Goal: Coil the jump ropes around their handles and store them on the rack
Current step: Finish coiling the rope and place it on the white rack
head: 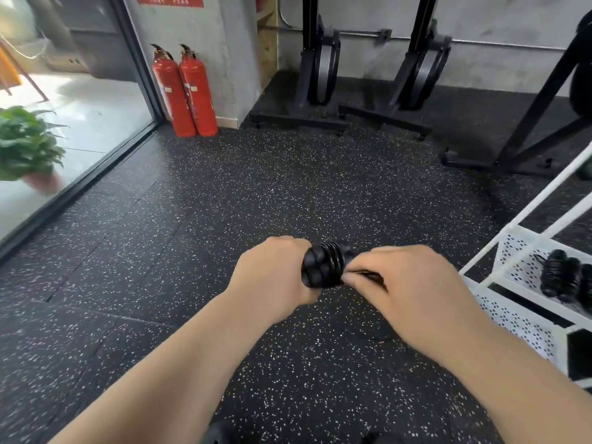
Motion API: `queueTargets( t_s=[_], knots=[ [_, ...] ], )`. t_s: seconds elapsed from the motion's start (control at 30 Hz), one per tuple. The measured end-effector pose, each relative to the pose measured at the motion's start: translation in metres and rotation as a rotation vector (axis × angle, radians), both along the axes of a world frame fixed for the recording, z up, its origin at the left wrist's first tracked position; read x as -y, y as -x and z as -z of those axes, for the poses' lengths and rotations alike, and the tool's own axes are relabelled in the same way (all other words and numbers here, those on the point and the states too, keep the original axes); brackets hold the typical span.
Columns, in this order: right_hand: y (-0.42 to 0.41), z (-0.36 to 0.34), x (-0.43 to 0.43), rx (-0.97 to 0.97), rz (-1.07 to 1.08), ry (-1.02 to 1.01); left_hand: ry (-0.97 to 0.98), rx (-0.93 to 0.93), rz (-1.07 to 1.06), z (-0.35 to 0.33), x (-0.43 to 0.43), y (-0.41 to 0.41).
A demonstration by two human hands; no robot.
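Both hands are out over the floor (224, 203), mid-scene & near. The jump rope (323, 267) sits right btwn them: a black bundle, cord wound in tight turns round the handles, lying roughly left-right and held clear of the floor.

Left hand (275, 278) grips the bundle's left end, fingers curled round it, back of hand up; its fingertips are hidden underneath. Right hand (405, 283) is at the bundle's right end, thumb & fingers pinching there, w/ a short black strand showing by the thumb. Can't tell if that strand is a loose cord end or part of a handle. So both hands are closed on the same bundle from opp sides. The hands don't touch each other, and the wound section is exposed in the gap.

White rack (512, 318) stands near, at the right edge: perforated shelves, slanted white posts. On one shelf lie coiled ropes (563, 278), black bundles side by side, to the right of the right hand and apart from it.

Floor is black rubber w/ pale speckles. Two red fire extinguishers (185, 94) stand far left against the wall corner. A potted plant (25, 145) is at the left, beyond the glass. Black gym machines (320, 72) stand along the far wall.
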State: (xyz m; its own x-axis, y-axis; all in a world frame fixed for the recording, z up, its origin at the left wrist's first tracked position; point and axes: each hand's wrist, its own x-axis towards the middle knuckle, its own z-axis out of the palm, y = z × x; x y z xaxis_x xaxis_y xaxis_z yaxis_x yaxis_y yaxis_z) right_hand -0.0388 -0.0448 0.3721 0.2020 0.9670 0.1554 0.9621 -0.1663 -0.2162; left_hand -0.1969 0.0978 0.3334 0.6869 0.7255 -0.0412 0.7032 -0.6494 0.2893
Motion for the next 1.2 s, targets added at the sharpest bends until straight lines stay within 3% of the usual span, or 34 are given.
queueTargets(
  t_s=[0.23,0.37,0.57,0.73,0.97,1.1,1.2],
  knots=[
    [-0.035,-0.001,-0.002,-0.29,0.039,0.068,0.004,-0.082,0.384,-0.002,0.023,-0.007],
    [-0.047,0.003,-0.002,-0.444,0.009,0.121,0.076,0.027,0.499,-0.002,0.028,-0.009],
    [-0.066,-0.001,0.006,-0.859,-0.034,0.116,0.363,0.235,0.477,-0.017,0.032,-0.006],
    [-0.062,0.001,0.005,-1.222,0.083,0.092,0.669,0.421,0.347,-0.029,0.038,-0.005],
    [-0.03,0.043,-0.01,-1.112,0.351,-0.042,0.828,0.633,0.12,-0.014,0.023,-0.007],
    [-0.028,0.053,-0.015,-1.094,0.359,-0.054,0.928,0.689,0.113,-0.007,0.022,-0.008],
    [-0.028,0.056,-0.017,-0.974,0.319,-0.038,0.943,0.702,0.106,-0.008,0.019,-0.01]
  ],
)
